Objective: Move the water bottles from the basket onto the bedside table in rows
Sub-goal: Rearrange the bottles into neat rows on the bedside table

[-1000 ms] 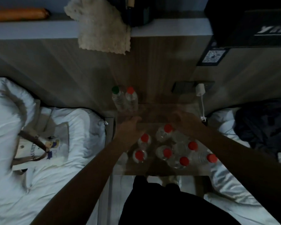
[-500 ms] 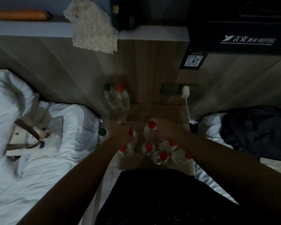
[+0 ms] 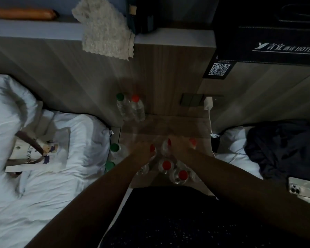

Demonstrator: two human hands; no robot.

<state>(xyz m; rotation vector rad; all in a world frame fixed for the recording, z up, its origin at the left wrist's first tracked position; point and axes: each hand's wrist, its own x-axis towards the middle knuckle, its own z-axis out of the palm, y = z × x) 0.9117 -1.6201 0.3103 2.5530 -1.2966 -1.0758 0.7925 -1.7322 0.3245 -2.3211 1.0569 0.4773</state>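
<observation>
The wooden bedside table (image 3: pixel 175 124) holds two upright water bottles (image 3: pixel 138 110) by the wall and a red-capped cluster (image 3: pixel 166 166) near the front. Left hand (image 3: pixel 141 152) and right hand (image 3: pixel 182 146) reach in close together (grips too blurred to tell). Bottles are probably full, slick and thin-walled: grasp below the cap.

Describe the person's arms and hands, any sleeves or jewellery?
The left arm and right arm are bare, with no sleeve in view. No watch, bracelet, ring or glove shows on the left hand or right hand, though the picture is dim.
</observation>
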